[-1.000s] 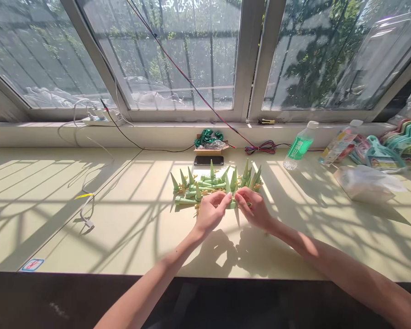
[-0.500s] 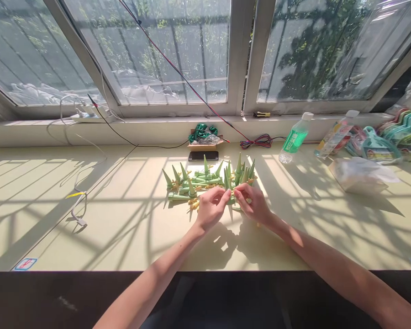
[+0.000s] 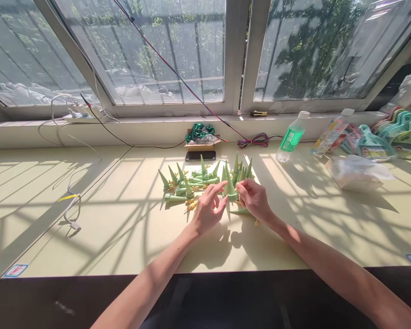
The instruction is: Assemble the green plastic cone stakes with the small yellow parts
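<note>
While held low over the tabletop (image 3: 116, 237), left hand (image 3: 208, 209) and right hand (image 3: 255, 198) to either side of one upright cone (image 3: 229, 186), green, wide end down. On the left, loosely open, thumb and forefinger well apart, forefinger reaching to the cone's left side, nothing visible in the grasp; impossible to tell whether touching the cone or just short of it. On the right, nearly closed, thumb and forefinger drawn together just beside the cone's other side; too small to tell whether pinching anything.

Behind the left hand and out beyond it, a loose spread of other cones (image 3: 188, 188), some upright, some tilted, among lying rods (image 3: 174, 198) and small yellow pieces (image 3: 192, 205). Behind the right hand, a tighter bunch (image 3: 244, 170), points up. Beneath it, partly covered, one more green rod (image 3: 238, 211), lying flat.

Past the cones, a dark phone (image 3: 200, 156), flat in front of a small box (image 3: 202, 147) with green ribbon (image 3: 197, 132) in it. To the right, coiled wire (image 3: 253, 140), then a bottle (image 3: 292, 138) with a green label. Well off to the left, a white cable (image 3: 68, 214) with a yellow tag (image 3: 68, 198).
</note>
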`<state>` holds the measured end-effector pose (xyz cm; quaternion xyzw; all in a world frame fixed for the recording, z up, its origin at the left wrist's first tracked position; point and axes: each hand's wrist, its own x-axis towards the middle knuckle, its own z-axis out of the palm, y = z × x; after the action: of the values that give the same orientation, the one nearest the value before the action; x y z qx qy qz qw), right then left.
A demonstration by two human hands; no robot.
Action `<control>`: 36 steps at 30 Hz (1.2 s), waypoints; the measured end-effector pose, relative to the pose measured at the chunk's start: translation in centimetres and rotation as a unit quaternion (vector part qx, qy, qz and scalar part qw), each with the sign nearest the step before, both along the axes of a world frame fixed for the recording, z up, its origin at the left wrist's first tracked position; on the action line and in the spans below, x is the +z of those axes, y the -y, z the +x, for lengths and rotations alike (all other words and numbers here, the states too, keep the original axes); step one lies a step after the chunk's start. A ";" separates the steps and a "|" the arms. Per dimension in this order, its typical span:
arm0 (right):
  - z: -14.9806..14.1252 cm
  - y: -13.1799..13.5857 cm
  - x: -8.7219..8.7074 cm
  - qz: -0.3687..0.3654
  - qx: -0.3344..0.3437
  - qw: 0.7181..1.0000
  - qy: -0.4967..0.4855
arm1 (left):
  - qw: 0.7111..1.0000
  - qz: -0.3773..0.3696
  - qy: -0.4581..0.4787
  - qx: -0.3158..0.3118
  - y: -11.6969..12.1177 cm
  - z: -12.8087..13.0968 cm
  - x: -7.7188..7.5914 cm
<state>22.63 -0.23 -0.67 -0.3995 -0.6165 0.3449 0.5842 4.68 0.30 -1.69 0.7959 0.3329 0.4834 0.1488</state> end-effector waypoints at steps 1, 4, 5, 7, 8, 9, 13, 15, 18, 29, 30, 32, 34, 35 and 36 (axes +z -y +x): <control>-0.1 0.0 0.0 -0.003 -0.001 1.000 -0.005 | 1.000 0.008 -0.011 -0.004 -0.1 -0.1 0.0; -0.2 0.2 -0.1 -0.010 -0.003 1.000 -0.008 | 0.999 0.023 -0.032 -0.009 -0.2 -0.3 -0.1; -0.2 0.3 -0.1 -0.009 -0.003 1.000 -0.006 | 0.999 0.029 -0.035 -0.010 -0.3 -0.3 -0.2; -0.3 0.4 -0.1 -0.007 -0.003 1.000 0.003 | 0.998 0.044 -0.037 -0.012 -0.4 -0.3 -0.3; -0.3 0.5 -0.1 -0.007 -0.004 1.000 0.006 | 0.998 0.051 -0.038 -0.013 -0.5 -0.3 -0.3; -0.3 0.5 -0.1 -0.006 -0.006 1.000 0.010 | 0.998 0.056 -0.039 -0.015 -0.5 -0.3 -0.4; -0.3 0.6 0.0 -0.005 -0.012 1.000 0.026 | 0.998 0.055 -0.040 -0.017 -0.6 -0.3 -0.6; -0.2 0.5 -0.1 0.003 -0.012 0.999 0.033 | 0.998 0.048 -0.039 -0.018 -0.7 -0.3 -0.7; -0.1 0.4 -0.5 0.014 -0.003 0.999 0.037 | 0.998 0.042 -0.036 -0.021 -0.6 -0.4 -0.6; 0.3 0.6 -1.1 0.042 0.003 0.996 0.080 | 0.998 0.064 -0.011 -0.006 -0.3 -0.4 -0.3; 0.3 0.6 -1.1 0.047 0.002 0.995 0.084 | 0.998 0.065 -0.011 -0.007 -0.2 -0.4 -0.3; 0.3 0.6 -1.3 0.052 0.000 0.995 0.088 | 0.998 0.064 -0.013 -0.012 -0.1 -0.4 -0.1; 0.2 0.5 -1.4 0.054 -0.002 0.995 0.087 | 0.998 0.059 -0.015 -0.020 0.0 -0.4 0.1; 0.2 0.5 -1.5 0.056 -0.002 0.995 0.085 | 0.998 0.055 -0.013 -0.023 0.1 -0.4 0.2; 0.2 0.5 -1.6 0.058 0.000 0.995 0.083 | 0.998 0.049 -0.011 -0.026 0.1 -0.4 0.3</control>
<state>22.84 -0.72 -2.23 -0.3924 -0.6819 0.2742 0.5531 4.32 0.19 -1.37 0.8158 0.2894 0.4865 0.1182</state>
